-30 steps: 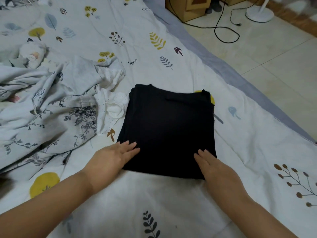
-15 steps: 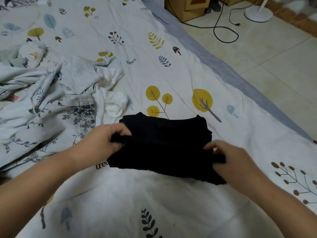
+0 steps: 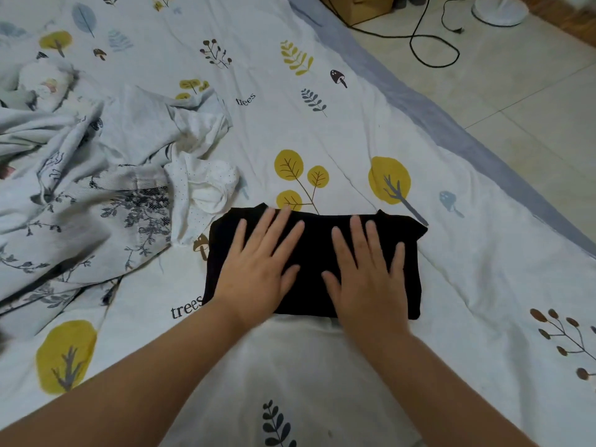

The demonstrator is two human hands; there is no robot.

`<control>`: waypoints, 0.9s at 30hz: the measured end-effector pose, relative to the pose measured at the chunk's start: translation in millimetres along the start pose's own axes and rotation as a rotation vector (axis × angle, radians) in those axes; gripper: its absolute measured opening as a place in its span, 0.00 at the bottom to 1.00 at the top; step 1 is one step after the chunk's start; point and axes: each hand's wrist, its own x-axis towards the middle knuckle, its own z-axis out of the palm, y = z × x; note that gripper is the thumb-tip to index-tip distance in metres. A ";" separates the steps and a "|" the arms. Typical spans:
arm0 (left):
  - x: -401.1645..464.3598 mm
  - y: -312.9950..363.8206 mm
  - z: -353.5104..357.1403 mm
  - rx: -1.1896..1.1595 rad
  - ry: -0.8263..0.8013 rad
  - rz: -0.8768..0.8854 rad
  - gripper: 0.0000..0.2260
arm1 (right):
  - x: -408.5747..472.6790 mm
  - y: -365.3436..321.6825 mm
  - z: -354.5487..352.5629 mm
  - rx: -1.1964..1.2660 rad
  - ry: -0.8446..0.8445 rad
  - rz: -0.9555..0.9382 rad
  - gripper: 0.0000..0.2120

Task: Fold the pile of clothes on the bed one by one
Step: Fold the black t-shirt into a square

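Head view. A folded black garment (image 3: 317, 250) lies as a compact rectangle on the printed bed sheet (image 3: 354, 130). The left hand (image 3: 258, 269) and right hand (image 3: 367, 275) both rest flat on top of it, fingers straight and spread, pressing and grasping nothing. Just left of the garment sits the unfolded pile of clothes (image 3: 80, 188), its white dotted piece (image 3: 206, 185) nearest. The fabric appears soft, light and limp; the bundle would probably hold its shape best if lifted from beneath, at its two short sides.
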 end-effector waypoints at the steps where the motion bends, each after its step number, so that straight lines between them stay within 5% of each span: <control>1: -1.7 -2.6 8.1 0.039 -0.080 -0.014 0.26 | -1.3 4.5 9.2 -0.043 -0.066 -0.005 0.28; 7: 6.4 -8.5 15.5 -0.007 -0.229 -0.110 0.31 | 17.4 29.4 11.9 -0.014 -0.175 0.094 0.28; 10: -0.5 -10.0 -1.4 -0.122 -0.011 -0.194 0.30 | 15.9 36.4 -4.4 0.137 -0.011 0.207 0.24; 12: -7.8 -13.9 -11.4 -0.195 0.141 -0.383 0.25 | 11.7 40.7 -18.3 0.331 0.079 0.396 0.22; 16: -5.3 -19.7 -23.7 -0.594 -0.031 -0.797 0.23 | 6.6 39.7 -31.9 0.736 -0.066 0.716 0.28; 20: 10.6 -23.9 -29.3 -0.872 -0.083 -0.870 0.26 | 15.2 39.3 -30.8 0.859 -0.185 0.755 0.22; 23: 13.8 -25.6 -27.3 -1.036 -0.110 -0.934 0.30 | 19.9 39.1 -29.5 0.942 -0.240 0.757 0.27; 27: 7.0 -19.3 -31.7 -1.151 -0.092 -0.916 0.24 | 18.3 32.1 -35.0 1.022 -0.215 0.722 0.26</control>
